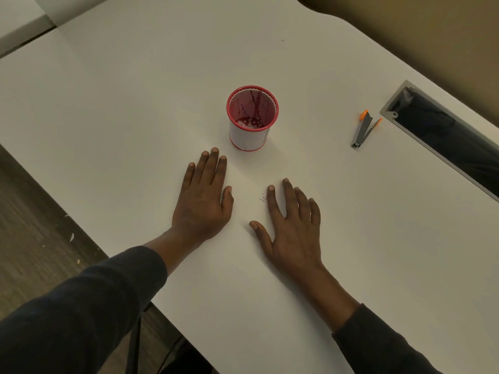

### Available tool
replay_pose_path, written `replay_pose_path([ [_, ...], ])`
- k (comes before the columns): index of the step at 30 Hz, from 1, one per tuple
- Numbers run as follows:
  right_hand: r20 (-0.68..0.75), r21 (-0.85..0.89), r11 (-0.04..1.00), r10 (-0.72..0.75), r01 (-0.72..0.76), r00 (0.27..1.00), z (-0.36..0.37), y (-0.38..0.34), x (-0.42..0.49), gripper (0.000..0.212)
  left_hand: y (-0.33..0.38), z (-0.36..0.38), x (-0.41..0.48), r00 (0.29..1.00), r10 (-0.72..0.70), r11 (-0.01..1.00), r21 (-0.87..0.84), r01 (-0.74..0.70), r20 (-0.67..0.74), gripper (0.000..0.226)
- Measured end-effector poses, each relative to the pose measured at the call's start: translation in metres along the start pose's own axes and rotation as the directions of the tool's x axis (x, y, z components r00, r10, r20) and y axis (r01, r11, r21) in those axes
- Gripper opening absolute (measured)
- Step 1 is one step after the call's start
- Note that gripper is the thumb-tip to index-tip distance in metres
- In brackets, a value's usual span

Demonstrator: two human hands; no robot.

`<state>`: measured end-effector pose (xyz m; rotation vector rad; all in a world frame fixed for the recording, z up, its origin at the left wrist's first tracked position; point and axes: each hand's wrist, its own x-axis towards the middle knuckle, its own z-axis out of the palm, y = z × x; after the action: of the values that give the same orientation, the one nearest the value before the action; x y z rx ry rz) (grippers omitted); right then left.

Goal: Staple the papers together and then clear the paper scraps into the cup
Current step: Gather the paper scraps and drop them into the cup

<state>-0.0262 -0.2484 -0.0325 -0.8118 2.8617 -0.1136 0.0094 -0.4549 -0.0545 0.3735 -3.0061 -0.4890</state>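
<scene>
On the bench (108,130) my left hand (202,201) and right hand (293,233) lie flat, grip wide and empty, a few paper scraps (263,197) just beside my right forefinger (274,203), so I judge clearing is in hand, needing a fine pinch toward the cup (247,139) ahead.

A white surface (135,117) carries a red mesh cup (252,130) standing upright near its middle and a grey-and-orange stapler (365,129) well off to the right, beside a long grey-rimmed slot (436,151). Nearer the person, the left hand (204,201) and right hand (293,233) lie flat, palms down, with a few tiny paper scraps (263,197) just beside the right forefinger.
</scene>
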Motion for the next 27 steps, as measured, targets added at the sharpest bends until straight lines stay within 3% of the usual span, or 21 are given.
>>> replay_pose_path([
  [7,-0.099,0.166,0.986,-0.009,0.025,0.995,-0.007,0.001,-0.001,0.069,-0.001,0.001,0.000,1.000,-0.001,1.000,0.001,0.001,-0.001,0.066],
  [11,-0.204,0.272,0.959,-0.021,0.078,0.979,-0.015,-0.005,0.013,0.046,-0.001,0.002,0.000,1.000,0.003,1.000,-0.004,-0.003,-0.011,0.066],
  [17,-0.091,0.169,0.967,-0.178,0.191,0.980,-0.030,-0.013,0.030,0.027,-0.001,0.002,0.000,1.000,0.007,1.000,-0.010,-0.008,-0.022,0.066],
  [21,-0.155,-0.052,0.965,-0.262,0.257,0.952,-0.030,-0.017,0.033,0.030,-0.001,0.002,0.000,1.000,0.010,1.000,-0.008,-0.011,-0.027,0.065],
  [27,-0.229,-0.130,0.941,-0.335,0.313,0.914,-0.031,-0.018,0.040,0.031,-0.001,0.003,0.000,1.000,0.010,1.000,-0.004,-0.010,-0.028,0.065],
])
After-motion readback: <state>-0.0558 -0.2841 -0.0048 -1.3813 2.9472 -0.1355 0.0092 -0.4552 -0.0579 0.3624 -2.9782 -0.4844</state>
